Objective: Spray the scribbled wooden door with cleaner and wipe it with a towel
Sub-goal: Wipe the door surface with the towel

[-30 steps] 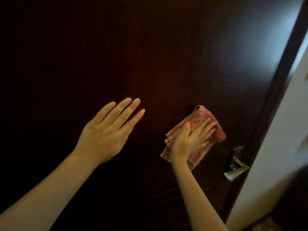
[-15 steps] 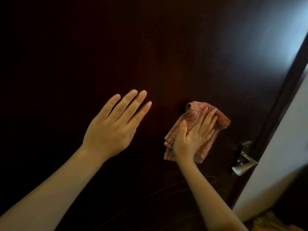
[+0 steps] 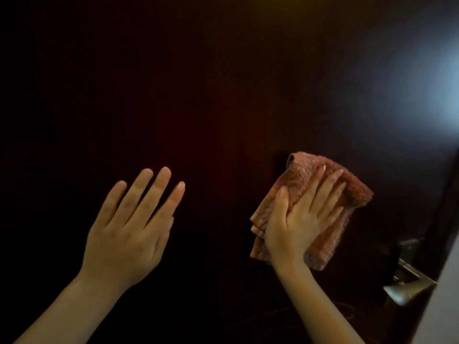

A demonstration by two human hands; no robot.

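A dark brown wooden door [image 3: 223, 83] fills nearly the whole view. My right hand [image 3: 300, 217] lies flat on a folded pink towel [image 3: 352, 192] and presses it against the door, left of the handle. My left hand [image 3: 129, 229] rests flat on the door further left, fingers spread, holding nothing. Faint scribble lines [image 3: 273, 314] show low on the door below the towel. No spray bottle is in view.
A metal lever handle [image 3: 407, 286] sticks out at the door's lower right edge, close to the towel. A pale wall [image 3: 442, 306] runs along the right border beyond the door edge.
My right hand has slid the towel upward and a little to the right on the door. The view has shifted, so the handle sits lower and further right.
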